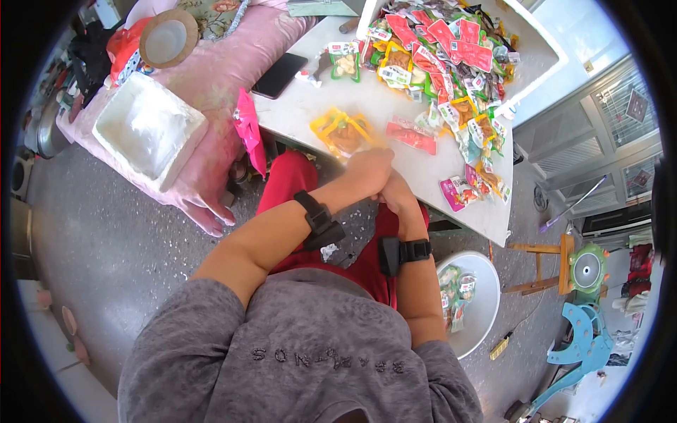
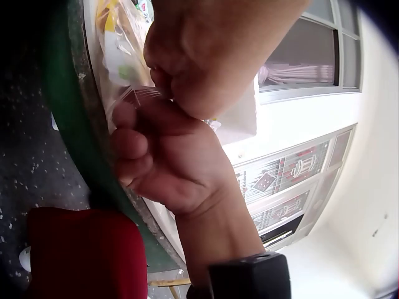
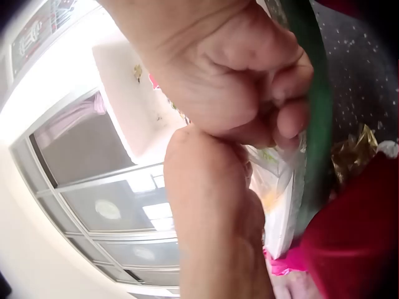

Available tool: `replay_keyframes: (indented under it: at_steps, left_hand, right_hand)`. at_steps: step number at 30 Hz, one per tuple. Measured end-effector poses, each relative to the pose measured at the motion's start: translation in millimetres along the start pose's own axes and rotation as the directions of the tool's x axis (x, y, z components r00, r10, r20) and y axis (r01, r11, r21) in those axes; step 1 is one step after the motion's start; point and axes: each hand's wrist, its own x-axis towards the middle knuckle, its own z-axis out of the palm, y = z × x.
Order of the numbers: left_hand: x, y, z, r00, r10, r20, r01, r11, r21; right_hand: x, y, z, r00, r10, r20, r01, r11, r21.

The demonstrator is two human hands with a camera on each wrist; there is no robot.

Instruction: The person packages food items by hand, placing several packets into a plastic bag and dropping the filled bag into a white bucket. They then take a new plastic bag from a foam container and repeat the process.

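Note:
A clear plastic bag with yellow-edged snack packets (image 1: 343,134) in it lies at the table's near edge. Its clear, creased mouth (image 2: 124,75) runs up to both hands. My left hand (image 1: 369,175) crosses over the top, fingers curled down, pinching the plastic. Close beneath it, my right hand (image 1: 399,195) has its palm turned up and fingers curled at the same plastic. In the right wrist view the clear film (image 3: 277,168) hangs below the right hand (image 3: 249,81). The left fingertips are hidden there behind the left hand (image 3: 212,168).
A white foam box (image 1: 543,70) spills many snack packets onto the white table (image 1: 317,106). A red packet (image 1: 411,135) lies beside the bag, a phone (image 1: 280,75) farther left. A white bucket (image 1: 486,299) with packets stands at lower right, an upturned-looking white foam tray (image 1: 144,123) at left.

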Motion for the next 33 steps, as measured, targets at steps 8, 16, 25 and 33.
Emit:
replay_keyframes:
  at_steps: [8,16,25,33]
  left_hand:
    - [-1.0,-13.4,4.8,0.999,0.007,-0.034,-0.007,1.000,0.001]
    - [-47.2,-30.4,-5.3,0.855,0.457,-0.246,-0.407,0.885,0.228]
    - [-49.8,-61.1,-3.4,0.783,0.572,-0.245,-0.484,0.807,0.338]
    - [-31.3,-46.7,-43.7,0.762,0.500,-0.412,-0.519,0.852,0.073]
  right_hand:
    - [7.6,0.8,9.3,1.000,0.007,0.028,-0.004,0.996,-0.094]
    - [-8.5,16.8,-33.6,0.950,-0.148,-0.274,0.149,0.989,-0.016]
    - [10.9,22.6,-43.7,0.688,-0.724,-0.040,0.311,0.344,-0.886]
    - [11.8,7.4,-47.5,0.581,-0.813,-0.042,0.425,0.347,-0.836]
